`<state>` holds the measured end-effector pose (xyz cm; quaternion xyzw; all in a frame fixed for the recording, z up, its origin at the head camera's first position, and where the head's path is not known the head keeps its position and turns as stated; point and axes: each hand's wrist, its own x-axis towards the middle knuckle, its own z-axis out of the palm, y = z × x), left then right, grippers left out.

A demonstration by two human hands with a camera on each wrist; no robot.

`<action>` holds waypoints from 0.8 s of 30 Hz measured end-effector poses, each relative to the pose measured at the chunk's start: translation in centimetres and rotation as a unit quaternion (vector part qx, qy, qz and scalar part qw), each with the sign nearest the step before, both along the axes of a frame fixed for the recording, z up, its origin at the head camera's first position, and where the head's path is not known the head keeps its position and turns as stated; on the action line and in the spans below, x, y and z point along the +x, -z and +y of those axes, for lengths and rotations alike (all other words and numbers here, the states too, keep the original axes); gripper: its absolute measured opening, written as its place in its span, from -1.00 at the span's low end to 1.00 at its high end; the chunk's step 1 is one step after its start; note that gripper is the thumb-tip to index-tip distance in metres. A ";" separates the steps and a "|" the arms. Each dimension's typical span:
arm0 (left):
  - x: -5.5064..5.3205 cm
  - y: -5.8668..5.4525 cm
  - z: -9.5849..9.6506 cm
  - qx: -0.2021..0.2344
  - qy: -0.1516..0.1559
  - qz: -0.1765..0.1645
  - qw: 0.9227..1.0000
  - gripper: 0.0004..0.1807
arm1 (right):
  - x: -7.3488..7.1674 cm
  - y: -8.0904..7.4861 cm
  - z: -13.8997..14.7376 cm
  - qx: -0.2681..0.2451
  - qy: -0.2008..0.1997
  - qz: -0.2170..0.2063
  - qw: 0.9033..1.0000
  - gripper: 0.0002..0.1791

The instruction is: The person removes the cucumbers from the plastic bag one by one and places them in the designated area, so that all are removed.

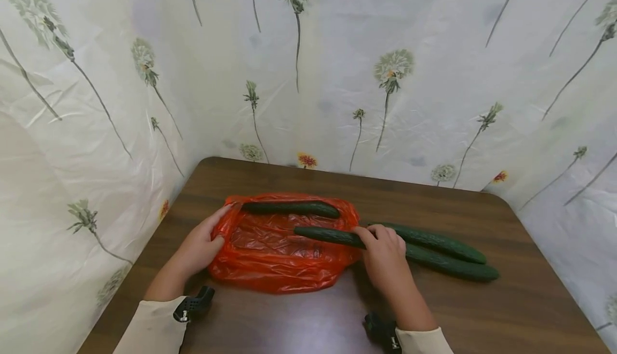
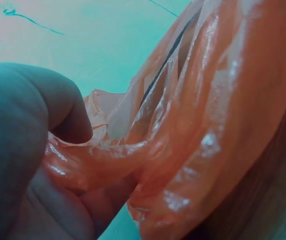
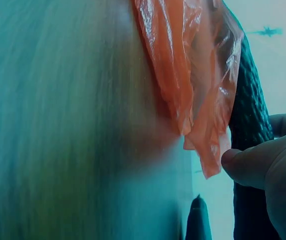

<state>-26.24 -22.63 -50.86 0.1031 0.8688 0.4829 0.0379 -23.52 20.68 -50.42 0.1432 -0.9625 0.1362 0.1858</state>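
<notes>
My right hand (image 1: 385, 255) has a cucumber (image 1: 325, 234) pinched in its fingers, long axis roughly sideways, tip pointing left over the bag (image 1: 279, 275); left hand (image 1: 198, 246) is pinching the bag's edge.

"What's in the plastic bag (image 1: 279, 273) on the counter (image 1: 501, 316)?"
"A cucumber (image 1: 289, 209) along the far side; a second cucumber (image 1: 328, 235) over the opening."
"Right of it?"
"Right hand (image 1: 384, 255), then cucumbers (image 1: 436, 242) side by side."
</notes>
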 end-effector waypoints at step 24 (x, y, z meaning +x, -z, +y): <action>-0.1 0.0 0.0 0.009 0.003 -0.017 1.000 -0.16 | 1.9 0.2 3.1 0.025 0.033 0.020 0.999 -0.40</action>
